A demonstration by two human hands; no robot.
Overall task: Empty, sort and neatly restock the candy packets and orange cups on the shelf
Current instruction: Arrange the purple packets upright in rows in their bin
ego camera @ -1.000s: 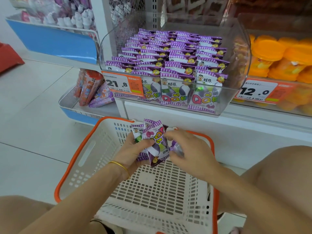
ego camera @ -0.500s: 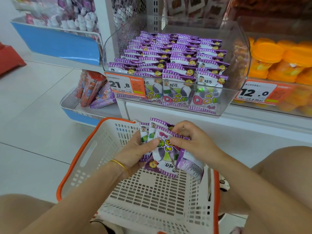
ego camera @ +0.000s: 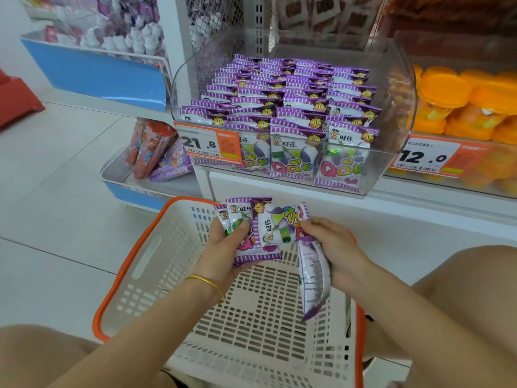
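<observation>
Above the white basket [ego camera: 126,278] with its orange rim, the left hand [ego camera: 221,247] grips a small fan of purple candy packets [ego camera: 240,217], its thumb curled across their fronts. The right hand [ego camera: 338,247], also over the basket, pinches a sideways packet [ego camera: 275,228] against that fan, while a second packet [ego camera: 313,278] hangs from its curled fingers toward the basket floor. Beyond the basket, on the shelf [ego camera: 391,214], a clear bin [ego camera: 391,152] holds rows of the same packets. Orange cups [ego camera: 461,105] sit past the basket's far right corner.

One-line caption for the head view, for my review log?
Above a white basket, left hand holds fanned purple candy packets; right hand grips more below the stocked clear bin.
</observation>
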